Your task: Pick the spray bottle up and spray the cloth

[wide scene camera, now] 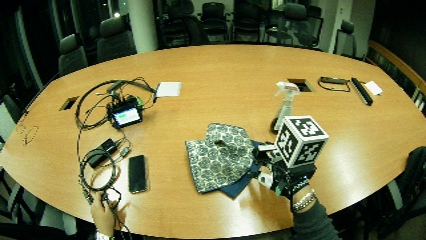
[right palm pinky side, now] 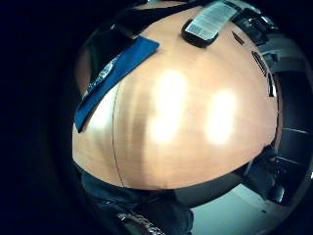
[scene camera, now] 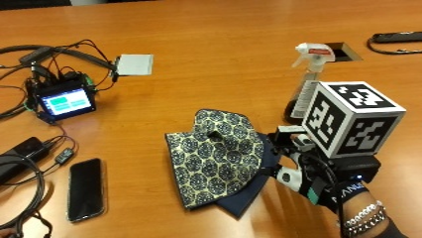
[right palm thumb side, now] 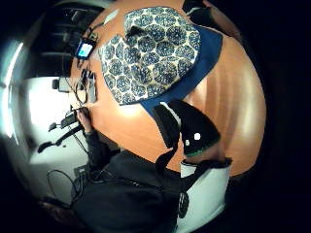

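Wooden oval worktop [scene camera: 217,54] is seen, ringed by office chairs in a dim meeting room. Gloved right hand [scene camera: 310,173] is held over the worktop just beside the near-right edge of the cloth [scene camera: 214,153]; whether the grip is wide or narrow cannot be told, as the fingers are hidden under the glove rig. Spray bottle [scene camera: 308,82] is seen standing upright on the worktop just beyond the hand, apart from it, long axis vertical, white trigger head on top with the nozzle pointing left toward the screen side. Patterned cloth is laid flat over a dark blue cloth [scene camera: 247,198], left of the hand and touching neither bottle nor hand. Further left, a small lit screen [scene camera: 64,101] with cables, a white card [scene camera: 135,64] and a black phone [scene camera: 85,188] are noted, well apart. Nothing is seen between hand and bottle.
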